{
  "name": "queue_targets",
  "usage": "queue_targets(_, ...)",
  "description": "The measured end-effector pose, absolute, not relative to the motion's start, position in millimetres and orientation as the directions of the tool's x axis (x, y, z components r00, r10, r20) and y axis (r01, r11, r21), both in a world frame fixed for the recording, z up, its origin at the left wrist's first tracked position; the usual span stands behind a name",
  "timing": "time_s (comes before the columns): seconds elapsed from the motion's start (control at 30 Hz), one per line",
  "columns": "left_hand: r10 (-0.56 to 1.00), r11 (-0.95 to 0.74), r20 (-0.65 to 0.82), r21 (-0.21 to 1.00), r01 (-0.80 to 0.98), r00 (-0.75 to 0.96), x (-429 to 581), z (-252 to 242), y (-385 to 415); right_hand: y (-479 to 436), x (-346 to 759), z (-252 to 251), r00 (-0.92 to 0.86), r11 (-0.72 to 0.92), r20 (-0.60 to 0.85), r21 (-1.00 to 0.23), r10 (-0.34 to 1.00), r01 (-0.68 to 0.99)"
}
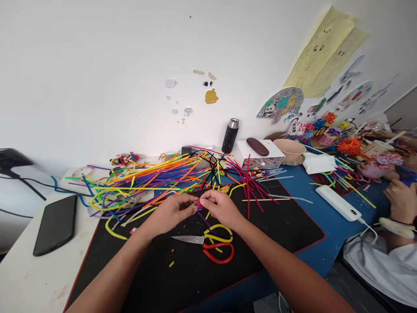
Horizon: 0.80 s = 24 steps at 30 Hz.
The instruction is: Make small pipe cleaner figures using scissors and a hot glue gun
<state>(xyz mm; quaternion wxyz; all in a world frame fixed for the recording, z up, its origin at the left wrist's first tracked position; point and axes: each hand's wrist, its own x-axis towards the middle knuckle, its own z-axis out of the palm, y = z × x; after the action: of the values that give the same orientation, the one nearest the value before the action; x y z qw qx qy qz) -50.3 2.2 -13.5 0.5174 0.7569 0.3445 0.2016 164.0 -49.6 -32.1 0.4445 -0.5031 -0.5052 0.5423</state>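
My left hand (pixel 172 214) and my right hand (pixel 222 209) meet above the black mat (pixel 156 278), fingers pinched on a small red and purple pipe-cleaner piece (pixel 197 204). Much of that piece is hidden by the fingertips. A purple pipe cleaner (pixel 206 221) trails below it toward the scissors (pixel 203 240), which lie on the mat with one yellow and one red handle, blades pointing left. Beyond my hands spreads a pile of coloured pipe cleaners (pixel 153 176), with black ones (pixel 213 167) and dark pink ones (pixel 248 184) to the right.
A phone (pixel 55 226) lies at left. Along the wall stand a black bottle (pixel 230 135), a white box (pixel 263 153) with a glasses case (pixel 257 146), and a bowl (pixel 289 150). A white power bank (pixel 338 204) lies right, near another person's hand (pixel 402 200).
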Motion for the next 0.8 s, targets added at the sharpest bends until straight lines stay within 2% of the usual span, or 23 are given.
queue_targets(0.37, 0.663, -0.061, -0.168, 0.959, 0.276, 0.73, -48.8, -19.4, 7.2, -50.8, 166.6, -30.1, -0.147, -0.1, -0.105, -0.994, 0.984, 0.04)
queue_targets(0.8, 0.642, 0.077, -0.2, 0.977, 0.197, 0.741, -43.8, -21.5, 5.9, -52.1, 174.4, -38.6, -0.205, -0.109, -0.1, -0.993, 0.974, -0.034)
